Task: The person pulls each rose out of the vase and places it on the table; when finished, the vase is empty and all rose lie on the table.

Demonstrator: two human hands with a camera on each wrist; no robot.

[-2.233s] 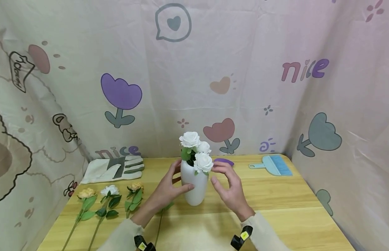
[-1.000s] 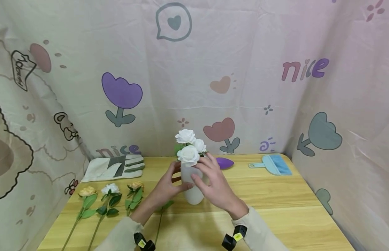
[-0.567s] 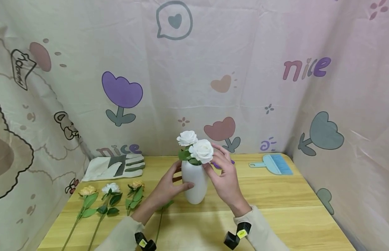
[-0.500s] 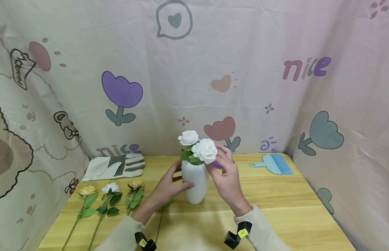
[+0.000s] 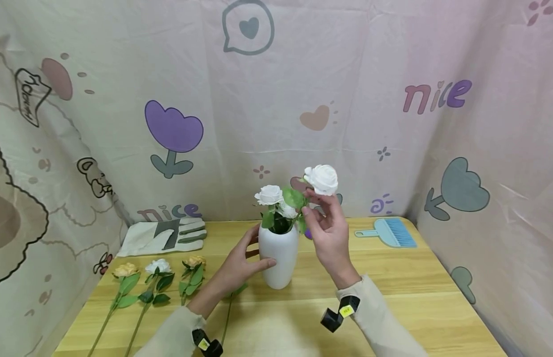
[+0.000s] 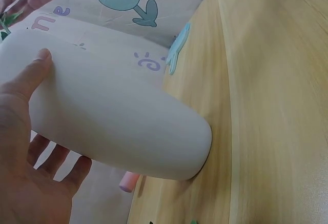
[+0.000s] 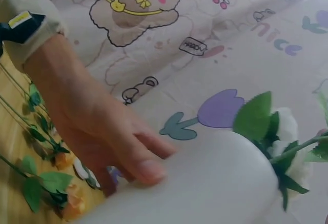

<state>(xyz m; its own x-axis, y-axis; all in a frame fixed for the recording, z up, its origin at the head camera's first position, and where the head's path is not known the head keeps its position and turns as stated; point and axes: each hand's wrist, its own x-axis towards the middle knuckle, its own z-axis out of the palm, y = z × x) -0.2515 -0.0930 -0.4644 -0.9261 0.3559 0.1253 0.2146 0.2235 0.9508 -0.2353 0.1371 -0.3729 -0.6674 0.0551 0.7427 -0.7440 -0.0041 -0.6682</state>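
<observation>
A white vase (image 5: 278, 260) stands upright on the wooden table, with white roses (image 5: 269, 195) in its mouth. My left hand (image 5: 241, 265) grips it from the left, thumb across the front; the left wrist view shows thumb and fingers on opposite sides of the vase (image 6: 118, 116). Above and right of the mouth, my right hand (image 5: 332, 235) pinches the stem just under the bloom of another white rose (image 5: 322, 179). In the right wrist view, a green stem (image 7: 300, 149) slants out past the vase's rim. The right hand's fingertips are partly hidden by leaves.
Left on the table lie a yellow rose (image 5: 126, 270), a white rose (image 5: 158, 266) and another yellow rose (image 5: 193, 261). A further stem (image 5: 227, 317) runs beside my left forearm. Behind are a work glove (image 5: 162, 238), a blue brush (image 5: 394, 233) and a partly hidden purple object (image 5: 308, 233).
My right hand has gone from beside the vase to the blooms, then up and right, raising one white rose above the others. The left hand keeps its hold on the vase.
</observation>
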